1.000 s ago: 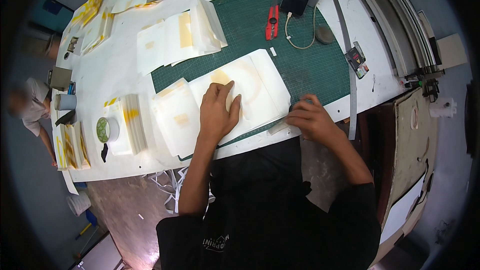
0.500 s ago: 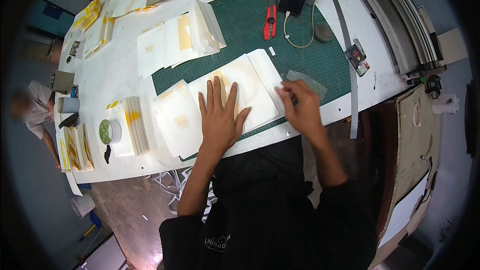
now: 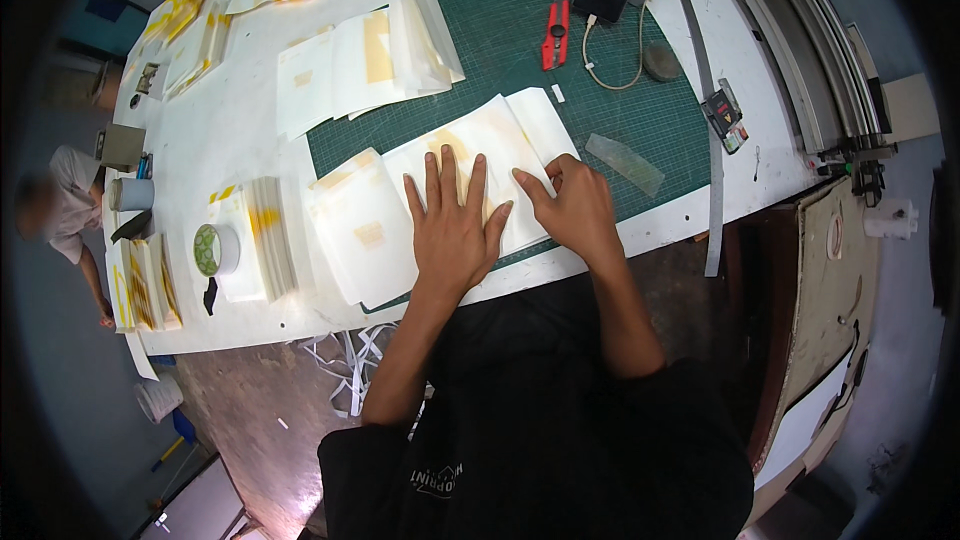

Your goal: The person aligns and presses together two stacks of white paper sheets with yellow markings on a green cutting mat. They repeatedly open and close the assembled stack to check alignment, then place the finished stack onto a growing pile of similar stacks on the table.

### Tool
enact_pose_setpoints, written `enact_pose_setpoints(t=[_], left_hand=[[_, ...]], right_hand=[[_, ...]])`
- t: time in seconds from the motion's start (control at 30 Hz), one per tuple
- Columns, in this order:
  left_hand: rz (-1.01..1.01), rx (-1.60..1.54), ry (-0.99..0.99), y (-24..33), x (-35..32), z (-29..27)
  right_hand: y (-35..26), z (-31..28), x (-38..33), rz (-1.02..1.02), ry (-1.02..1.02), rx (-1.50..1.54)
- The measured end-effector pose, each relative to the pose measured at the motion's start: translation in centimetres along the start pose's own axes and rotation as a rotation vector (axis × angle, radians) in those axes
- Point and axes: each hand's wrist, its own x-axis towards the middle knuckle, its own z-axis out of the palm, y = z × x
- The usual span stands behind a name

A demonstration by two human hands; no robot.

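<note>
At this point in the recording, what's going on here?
A person is working on white sheets with both hands. The left hand lies flat on them, fingers spread; the right hand is at their right side, fingers bent, its exact grip unclear. The sheets lie partly on a green cutting mat, where a red cutter and a translucent strip lie untouched.
</note>
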Motion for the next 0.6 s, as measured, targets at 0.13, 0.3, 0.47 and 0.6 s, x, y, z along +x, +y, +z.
enact_pose_setpoints(t=[0.13,0.3,0.47,0.6], left_hand=[[-0.003,-0.012,0.002,0.0,0.0,-0.1],[-0.001,-0.078,0.047,-0.1,0.1,0.1],[-0.005,-0.310,0.142,-1.0,-0.7,-0.6],[-0.056,-0.207,0.391,-3.2,-2.8,-2.6]], right_hand=[[0.0,-0.1,1.1,-0.017,-0.070,0.048],[-1.6,-1.0,2.4,0.114,-0.203,0.279],[0.1,0.4,4.4,-0.123,-0.357,0.212],[-2.0,-2.1,2.4,-0.253,-0.281,0.471]])
